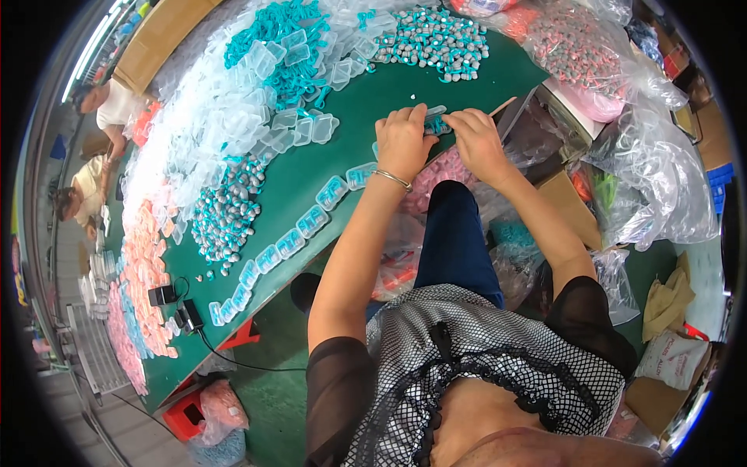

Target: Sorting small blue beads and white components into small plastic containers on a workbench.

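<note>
At the table's near edge, my left hand [404, 142] and my right hand [478, 145] meet at a small clear plastic case [436, 111] with teal pieces inside. Fingers of both hands are closed on it, partly hiding it. A line of similar clear cases [313, 222] with teal contents follows the edge to the left. Beyond my hands lies a pile of small grey-and-teal parts [432, 43]; a second pile of such parts [227, 210] sits farther left. Teal plastic pieces [276, 31] lie heaped among many loose clear cases [222, 101].
Peach-coloured pieces [144, 249] and black power adapters [188, 316] with a cable are on the green table [354, 128] at left. A bag of pink-and-grey parts [572, 47] and crumpled clear bags [654, 179] stand at right. Two people [89, 183] sit at far left.
</note>
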Motion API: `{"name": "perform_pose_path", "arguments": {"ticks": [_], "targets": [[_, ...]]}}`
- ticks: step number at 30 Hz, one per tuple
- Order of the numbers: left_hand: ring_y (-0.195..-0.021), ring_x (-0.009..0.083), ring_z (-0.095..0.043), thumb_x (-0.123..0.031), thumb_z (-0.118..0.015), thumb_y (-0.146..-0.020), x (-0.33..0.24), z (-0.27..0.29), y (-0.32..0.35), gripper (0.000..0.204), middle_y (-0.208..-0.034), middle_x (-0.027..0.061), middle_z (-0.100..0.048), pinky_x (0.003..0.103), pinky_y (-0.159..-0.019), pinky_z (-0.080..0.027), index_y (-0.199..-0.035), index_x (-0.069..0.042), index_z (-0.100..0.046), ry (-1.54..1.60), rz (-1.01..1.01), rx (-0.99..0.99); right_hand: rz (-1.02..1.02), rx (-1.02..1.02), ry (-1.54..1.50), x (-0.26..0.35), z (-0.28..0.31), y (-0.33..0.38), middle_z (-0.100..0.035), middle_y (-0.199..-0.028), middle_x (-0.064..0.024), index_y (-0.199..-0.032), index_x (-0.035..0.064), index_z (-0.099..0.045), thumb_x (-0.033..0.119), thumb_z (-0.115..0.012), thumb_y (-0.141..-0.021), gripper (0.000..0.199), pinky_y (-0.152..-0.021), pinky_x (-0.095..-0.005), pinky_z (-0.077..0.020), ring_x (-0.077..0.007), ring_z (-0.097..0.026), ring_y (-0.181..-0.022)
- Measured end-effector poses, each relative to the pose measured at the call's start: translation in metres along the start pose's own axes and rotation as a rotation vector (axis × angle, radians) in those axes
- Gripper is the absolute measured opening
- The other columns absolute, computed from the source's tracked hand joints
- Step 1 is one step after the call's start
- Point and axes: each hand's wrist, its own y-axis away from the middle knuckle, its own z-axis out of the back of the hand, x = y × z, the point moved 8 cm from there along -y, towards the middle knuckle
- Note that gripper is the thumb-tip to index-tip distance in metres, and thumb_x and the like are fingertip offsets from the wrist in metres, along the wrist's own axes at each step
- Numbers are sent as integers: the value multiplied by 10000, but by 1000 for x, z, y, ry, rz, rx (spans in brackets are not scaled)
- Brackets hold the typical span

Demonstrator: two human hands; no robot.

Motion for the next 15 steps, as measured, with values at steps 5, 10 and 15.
{"name": "perform_pose_path", "arguments": {"ticks": [5,10,15], "targets": [[-918,289,-611,-164,-792,-647,-5,2,4,491,-976,95,-660,413,-766,-438,-1097,-55,-630,-39,-64,-65,56,51,263,17,-1,5,-608,-1098,-56,-1113,66,-628,75,-579,-755,362,-906,-400,-405,-246,-541,-1065],[-875,277,-607,-157,-778,-655,-10,-3,7,424,-948,84,-655,394,-749,-456,-1044,-51,-645,-103,-142,-115,15,61,239,8,1,14,-601,-1122,-67,-1156,79,-608,70,-588,-760,396,-905,-401,-404,-247,-540,-1070],[-853,278,-605,-153,-727,-712,-11,0,9,285,-886,87,-650,395,-738,-472,-962,-41,-649,-119,-182,-140,-103,-14,-57,4,16,-9,-606,-1130,-97,-1160,68,-602,81,-684,-743,424,-913,-416,-411,-278,-547,-1077]]}}
